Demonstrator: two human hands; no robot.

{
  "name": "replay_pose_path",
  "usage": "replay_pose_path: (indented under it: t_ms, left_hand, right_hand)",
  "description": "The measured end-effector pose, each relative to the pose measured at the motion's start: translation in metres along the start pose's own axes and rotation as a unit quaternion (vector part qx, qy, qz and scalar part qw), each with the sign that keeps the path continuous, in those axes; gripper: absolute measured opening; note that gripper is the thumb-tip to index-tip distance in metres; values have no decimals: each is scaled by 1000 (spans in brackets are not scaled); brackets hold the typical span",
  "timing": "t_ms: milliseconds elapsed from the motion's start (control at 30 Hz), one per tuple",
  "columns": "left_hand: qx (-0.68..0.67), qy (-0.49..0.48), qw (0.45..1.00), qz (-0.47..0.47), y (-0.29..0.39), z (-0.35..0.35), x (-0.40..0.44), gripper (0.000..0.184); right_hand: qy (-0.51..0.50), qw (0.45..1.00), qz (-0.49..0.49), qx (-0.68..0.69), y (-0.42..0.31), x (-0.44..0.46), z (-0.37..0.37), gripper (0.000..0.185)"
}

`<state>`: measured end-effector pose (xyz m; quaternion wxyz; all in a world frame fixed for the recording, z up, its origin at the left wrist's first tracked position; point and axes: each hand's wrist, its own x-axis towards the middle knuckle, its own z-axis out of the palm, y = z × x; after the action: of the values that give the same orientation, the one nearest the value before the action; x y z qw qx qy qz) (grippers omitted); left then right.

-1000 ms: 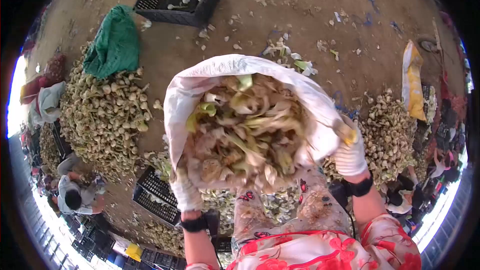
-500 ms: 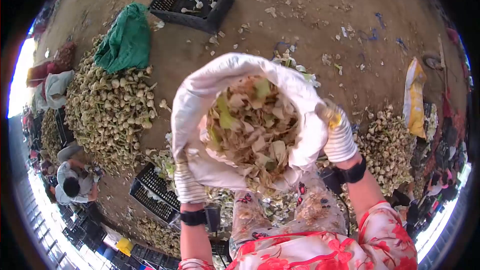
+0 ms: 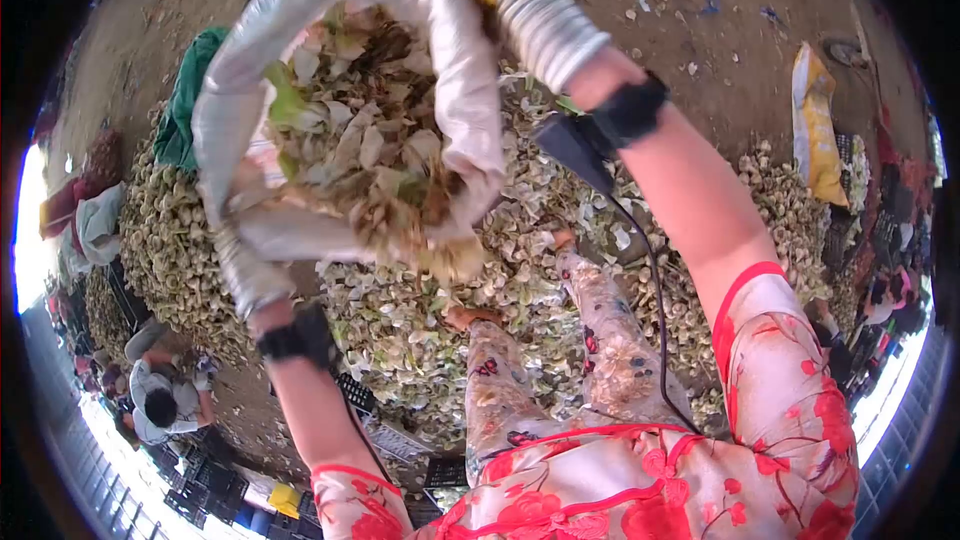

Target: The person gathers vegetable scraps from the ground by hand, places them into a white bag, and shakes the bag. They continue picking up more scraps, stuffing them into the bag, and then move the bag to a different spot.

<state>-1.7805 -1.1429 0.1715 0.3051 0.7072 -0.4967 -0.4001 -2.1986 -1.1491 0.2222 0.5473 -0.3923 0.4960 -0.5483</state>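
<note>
A white sack (image 3: 470,90) with a rolled rim is held up at the upper left, its mouth facing me. Dry husks and leaves (image 3: 370,130) fill it, and some hang over its lower rim. My left hand (image 3: 248,265), in a striped glove, grips the sack's lower left side. The rim's upper right is in my right hand (image 3: 535,15), gloved and blurred by motion. Beneath the sack, loose husks and leaves (image 3: 400,340) cover the ground around my feet.
Garlic heaps lie at left (image 3: 180,250) and right (image 3: 790,210). A green sack (image 3: 185,105) rests on the left heap. At the lower left a person (image 3: 165,400) works near black crates (image 3: 210,485). A yellow and white sack (image 3: 818,125) is at right.
The sack has moved up and left with both my hands. My right arm now reaches farther forward. The husk-covered ground and my feet have come into view below the sack.
</note>
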Motion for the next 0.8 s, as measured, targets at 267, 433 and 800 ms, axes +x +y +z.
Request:
replay_pose_path:
  t_ms: [267,433,800]
  left_hand:
    - [-218,17,955,-201,-20,86,47,48]
    - [-374,-2,902,-218,-15,81,18,47]
    - [-231,166,803,-524,-213,134,-311,30]
  right_hand:
    - [125,883,277,-358,192,-123,-170,27]
    - [-38,725,424,-541,273,-280,-222,29]
    - [-82,758,540,-357,280,-305,-230,40]
